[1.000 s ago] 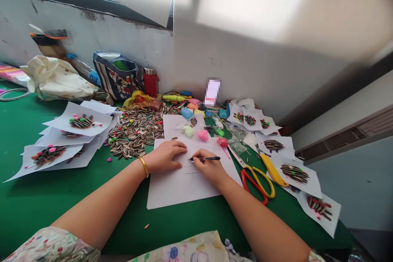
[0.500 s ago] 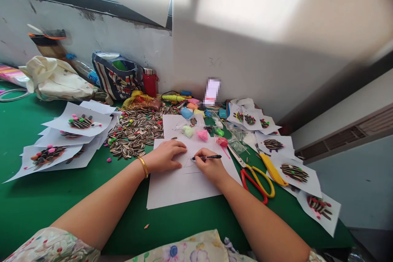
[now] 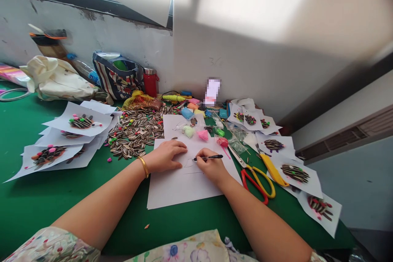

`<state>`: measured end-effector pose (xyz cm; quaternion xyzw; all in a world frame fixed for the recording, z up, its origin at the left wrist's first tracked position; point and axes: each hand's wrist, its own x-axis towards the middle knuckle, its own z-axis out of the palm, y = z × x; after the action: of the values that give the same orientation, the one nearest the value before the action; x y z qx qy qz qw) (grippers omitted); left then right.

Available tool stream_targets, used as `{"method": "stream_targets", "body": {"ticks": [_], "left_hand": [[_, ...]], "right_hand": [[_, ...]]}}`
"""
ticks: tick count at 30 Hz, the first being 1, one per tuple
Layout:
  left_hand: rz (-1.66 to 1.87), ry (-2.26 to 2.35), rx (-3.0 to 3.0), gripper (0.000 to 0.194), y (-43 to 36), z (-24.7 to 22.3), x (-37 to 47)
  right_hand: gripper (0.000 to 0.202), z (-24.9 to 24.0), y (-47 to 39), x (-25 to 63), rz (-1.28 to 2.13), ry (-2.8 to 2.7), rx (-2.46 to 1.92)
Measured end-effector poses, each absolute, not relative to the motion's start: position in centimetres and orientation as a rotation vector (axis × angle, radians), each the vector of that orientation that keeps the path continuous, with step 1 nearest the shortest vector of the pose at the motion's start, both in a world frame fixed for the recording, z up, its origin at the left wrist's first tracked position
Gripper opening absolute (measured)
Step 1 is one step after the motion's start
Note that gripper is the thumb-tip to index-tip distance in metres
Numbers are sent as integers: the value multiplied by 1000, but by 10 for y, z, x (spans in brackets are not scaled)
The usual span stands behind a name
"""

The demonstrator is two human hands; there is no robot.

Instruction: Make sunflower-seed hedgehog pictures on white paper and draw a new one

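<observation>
My right hand [image 3: 211,167] grips a black pen [image 3: 213,157], its tip on a sheet of white paper [image 3: 175,192]. Thin curved lines are drawn on the sheet near the tip. My left hand [image 3: 166,156] lies flat on the same paper, fingers stretched out, holding nothing. Left of it spreads a heap of striped sunflower seeds [image 3: 135,135] with small coloured balls mixed in. Beyond the hands, bagged lumps of soft clay, among them a pink one [image 3: 202,135] and a green one [image 3: 188,131], sit on and around another sheet.
Scissors [image 3: 258,178] with red and yellow handles and a yellow utility knife [image 3: 273,170] lie right of the paper. Seed-decorated sheets [image 3: 81,120] are stacked at left, more [image 3: 296,172] along the right edge. A striped bag [image 3: 116,75], red flask [image 3: 150,83] and pixelated upright phone [image 3: 211,92] stand behind.
The pen tip has shifted very slightly to the right along the drawn lines. My left hand stays in place on the paper.
</observation>
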<state>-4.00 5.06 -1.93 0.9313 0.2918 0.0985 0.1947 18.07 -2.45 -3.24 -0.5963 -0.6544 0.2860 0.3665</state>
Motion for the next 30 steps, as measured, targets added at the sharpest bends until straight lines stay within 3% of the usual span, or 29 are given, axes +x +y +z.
{"method": "stream_targets", "body": {"ticks": [25, 30], "left_hand": [[284, 812, 2605, 51, 50, -18, -41], [270, 845, 2590, 60, 47, -17, -39]], "right_hand": [[11, -40, -22, 185, 807, -1561, -1470], [14, -38, -23, 181, 790, -1671, -1437]]}}
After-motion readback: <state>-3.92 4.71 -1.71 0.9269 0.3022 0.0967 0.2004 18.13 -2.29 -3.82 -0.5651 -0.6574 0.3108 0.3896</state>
